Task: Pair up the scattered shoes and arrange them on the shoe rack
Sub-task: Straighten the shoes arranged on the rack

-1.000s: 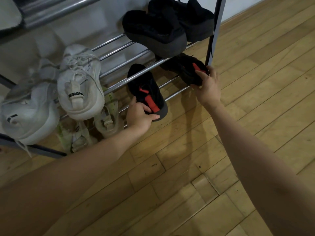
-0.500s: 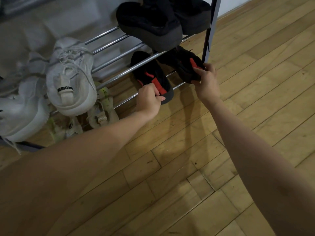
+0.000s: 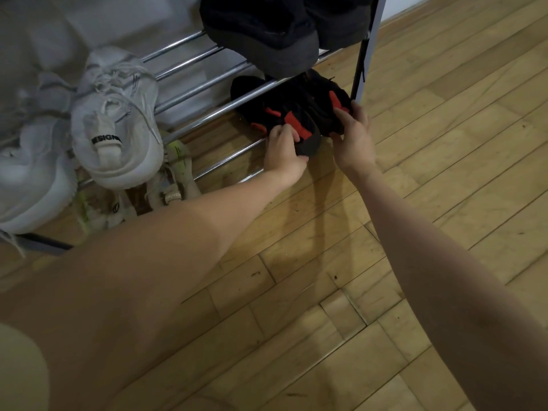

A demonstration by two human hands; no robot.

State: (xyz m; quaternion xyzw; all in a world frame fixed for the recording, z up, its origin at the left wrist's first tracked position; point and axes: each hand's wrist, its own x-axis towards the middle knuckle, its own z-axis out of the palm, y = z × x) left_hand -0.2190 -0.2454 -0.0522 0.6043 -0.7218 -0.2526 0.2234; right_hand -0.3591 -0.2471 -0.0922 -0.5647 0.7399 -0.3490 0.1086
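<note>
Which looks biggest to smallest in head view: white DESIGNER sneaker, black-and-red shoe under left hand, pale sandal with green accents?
1. White DESIGNER sneaker, nearer the camera
2. Black-and-red shoe under left hand, partly hidden
3. Pale sandal with green accents, partly hidden

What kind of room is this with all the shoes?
Probably a hallway or entry corner of a home. A metal shoe rack stands against a pale wall on a wooden floor, holding white sneakers and black shoes, much as people keep shoes by a door.

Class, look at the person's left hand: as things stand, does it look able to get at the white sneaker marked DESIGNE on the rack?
Probably not yet: the left hand is gripping a black-and-red shoe. The white sneaker itself sits uncovered.
</note>
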